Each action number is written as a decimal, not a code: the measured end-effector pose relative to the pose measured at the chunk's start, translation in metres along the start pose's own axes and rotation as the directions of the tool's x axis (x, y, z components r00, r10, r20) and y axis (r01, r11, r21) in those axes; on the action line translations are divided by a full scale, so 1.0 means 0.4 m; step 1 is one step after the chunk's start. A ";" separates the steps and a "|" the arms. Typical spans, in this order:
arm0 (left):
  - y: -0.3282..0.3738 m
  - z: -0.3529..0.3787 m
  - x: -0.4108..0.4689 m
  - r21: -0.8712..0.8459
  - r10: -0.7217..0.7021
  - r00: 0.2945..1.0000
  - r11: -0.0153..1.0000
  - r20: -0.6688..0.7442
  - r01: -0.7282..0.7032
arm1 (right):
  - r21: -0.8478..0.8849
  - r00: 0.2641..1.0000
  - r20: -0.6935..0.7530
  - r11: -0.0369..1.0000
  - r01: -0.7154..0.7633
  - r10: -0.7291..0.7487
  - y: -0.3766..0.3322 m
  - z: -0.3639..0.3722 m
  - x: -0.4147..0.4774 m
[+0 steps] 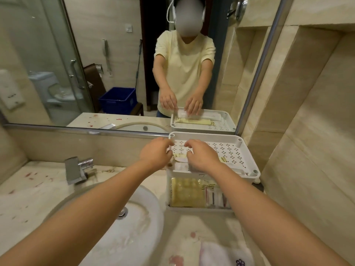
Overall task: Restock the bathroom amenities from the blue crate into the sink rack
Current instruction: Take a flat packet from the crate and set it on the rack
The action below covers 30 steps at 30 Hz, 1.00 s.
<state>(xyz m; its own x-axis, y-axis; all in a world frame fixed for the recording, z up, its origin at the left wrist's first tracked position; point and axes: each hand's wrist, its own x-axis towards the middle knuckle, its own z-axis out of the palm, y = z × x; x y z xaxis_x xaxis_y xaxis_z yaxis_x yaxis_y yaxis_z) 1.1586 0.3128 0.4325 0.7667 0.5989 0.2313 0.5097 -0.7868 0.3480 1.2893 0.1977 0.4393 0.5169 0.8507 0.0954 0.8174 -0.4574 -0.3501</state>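
Note:
The white two-tier sink rack [247, 156] stands on the counter right of the basin. Both my hands hover over the left part of its perforated top tray. My left hand [155, 153] is at the tray's left rim, fingers loosely curled, nothing visible between them. My right hand [201, 155] arches over a white packet [181, 167] and a slim yellow packet [179, 156] lying in the tray; its fingertips point down at them. The lower tier holds yellow packets [186, 192] and white sachets [215, 198]. The blue crate [117, 100] shows only in the mirror, behind me.
A white basin [134, 217] with a chrome faucet [76, 169] lies left of the rack. A folded white towel [221, 254] sits on the counter at the near edge. The mirror [115, 54] runs along the back and a tiled wall [307, 131] closes the right side.

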 end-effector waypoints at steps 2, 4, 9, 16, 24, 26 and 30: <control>-0.036 -0.040 -0.041 0.000 -0.043 0.999 0.999 -0.008 0.043 | 0.000 0.999 0.000 0.999 0.046 -0.046 -0.051 0.005 -0.001; -0.077 -0.078 -0.087 0.001 -0.095 0.995 0.995 -0.008 0.095 | -0.013 0.996 -0.002 0.996 0.085 -0.085 -0.109 0.014 -0.004; -0.194 -0.159 -0.234 0.058 -0.226 0.974 0.972 -0.019 0.226 | -0.048 0.980 0.047 0.979 0.197 -0.195 -0.277 0.059 -0.033; -0.366 -0.281 -0.510 0.145 -0.426 0.903 0.892 -0.050 0.429 | -0.088 0.907 0.247 0.925 0.371 -0.340 -0.557 0.175 -0.145; -0.528 -0.372 -0.905 0.180 -0.592 0.802 0.783 -0.078 0.596 | -0.063 0.776 0.339 0.810 0.583 -0.532 -0.859 0.320 -0.352; -0.557 -0.388 -1.009 0.193 -0.630 0.771 0.748 -0.095 0.635 | -0.053 0.730 0.367 0.770 0.636 -0.577 -0.926 0.359 -0.410; -0.597 -0.421 -1.204 0.206 -0.714 0.689 0.660 -0.125 0.722 | -0.021 0.641 0.398 0.692 0.721 -0.656 -1.052 0.427 -0.530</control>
<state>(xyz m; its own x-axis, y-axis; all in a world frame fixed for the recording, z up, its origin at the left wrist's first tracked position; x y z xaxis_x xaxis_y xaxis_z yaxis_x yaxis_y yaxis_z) 0.6018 0.2375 0.3911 0.1150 0.9931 0.0246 0.9706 -0.1176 0.2101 0.7921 0.2541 0.4072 -0.3061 0.9487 -0.0798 0.9440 0.2916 -0.1544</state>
